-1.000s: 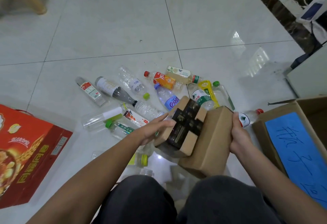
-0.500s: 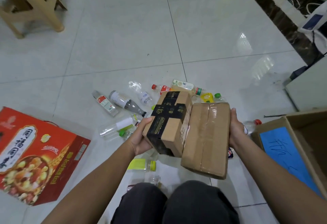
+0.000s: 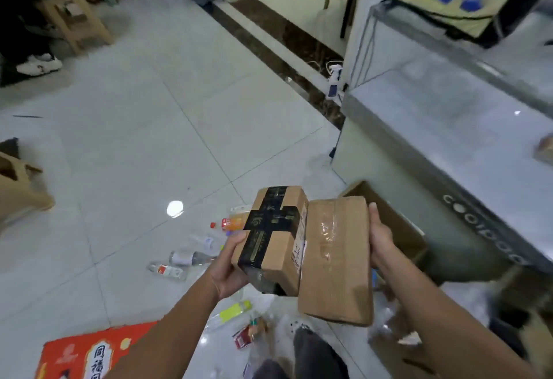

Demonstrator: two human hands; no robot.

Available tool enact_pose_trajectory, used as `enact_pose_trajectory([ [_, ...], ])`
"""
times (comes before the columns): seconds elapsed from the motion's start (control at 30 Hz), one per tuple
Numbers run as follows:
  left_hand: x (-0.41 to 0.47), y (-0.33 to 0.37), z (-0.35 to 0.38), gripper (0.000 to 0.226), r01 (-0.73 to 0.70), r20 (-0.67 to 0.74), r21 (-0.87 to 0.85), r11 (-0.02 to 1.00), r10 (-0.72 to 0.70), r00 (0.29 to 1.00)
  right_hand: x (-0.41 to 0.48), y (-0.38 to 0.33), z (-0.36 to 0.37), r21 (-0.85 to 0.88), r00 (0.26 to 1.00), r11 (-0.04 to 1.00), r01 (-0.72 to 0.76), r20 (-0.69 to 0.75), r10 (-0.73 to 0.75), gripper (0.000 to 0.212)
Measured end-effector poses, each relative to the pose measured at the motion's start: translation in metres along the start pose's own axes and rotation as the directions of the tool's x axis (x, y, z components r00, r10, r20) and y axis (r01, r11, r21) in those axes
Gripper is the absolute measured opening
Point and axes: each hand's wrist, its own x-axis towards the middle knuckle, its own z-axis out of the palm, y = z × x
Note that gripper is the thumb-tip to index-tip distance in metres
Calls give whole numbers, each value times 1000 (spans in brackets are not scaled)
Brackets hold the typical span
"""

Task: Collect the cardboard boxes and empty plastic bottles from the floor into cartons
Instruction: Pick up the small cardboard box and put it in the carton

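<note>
I hold two cardboard boxes side by side, pressed together above the floor. My left hand [image 3: 229, 268] grips the box with black tape [image 3: 270, 238] from its left side. My right hand [image 3: 380, 242] grips the plain brown box [image 3: 335, 262] from its right side. Behind the boxes, by my right hand, an open brown carton [image 3: 402, 229] stands on the floor, mostly hidden. Several empty plastic bottles lie on the tiles below, among them an orange one [image 3: 229, 223] and a clear one [image 3: 166, 271].
A red printed carton [image 3: 89, 351] lies at bottom left. A glass display counter [image 3: 434, 139] fills the right side. A wooden stool [image 3: 74, 16] and a person's white shoe [image 3: 39, 64] are far left. Another cardboard box [image 3: 18, 187] sits at the left edge.
Both boxes have risen from the floor, still pressed between my hands. The view has swung up and to the right, bringing the counter and shop front into sight.
</note>
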Motion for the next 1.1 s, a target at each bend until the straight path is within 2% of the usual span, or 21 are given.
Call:
enact_pose_trajectory([
  [0.17,-49,0,117,66,52,176,180,982,-84,981,-98,-32,-120,118,980,990,82,-190,-58,60],
  [0.27,-43,-17,160,74,100,212,280,955,-163,964,-128,-34,-179,161,956,981,104,-287,-54,56],
  [0.33,-36,-33,189,80,116,241,345,931,-207,948,-139,-28,-214,179,938,976,124,-342,-56,62],
  [0.43,-23,-61,233,79,165,248,424,890,-290,924,-151,-14,-267,239,901,961,139,-432,-23,69],
  [0.6,6,-119,311,69,147,256,646,749,-394,883,-165,11,-362,372,828,917,145,-553,94,71],
  [0.67,13,-143,350,69,108,241,739,664,-411,879,-166,26,-402,444,768,881,162,-617,170,76],
  [0.73,21,-168,385,66,85,237,811,578,-458,857,-168,43,-438,543,713,821,179,-646,271,77],
  [0.83,31,-200,431,49,74,216,862,502,-494,842,-172,70,-478,671,601,702,240,-670,436,74],
  [0.97,52,-242,468,66,119,114,905,409,-501,858,-170,101,-515,806,475,527,268,-587,656,74],
  [1.03,59,-261,484,69,122,97,918,379,-510,854,-166,114,-527,856,453,416,306,-515,727,74],
  [1.1,63,-281,500,66,130,73,934,332,-535,841,-157,131,-539,873,384,368,321,-475,791,71],
])
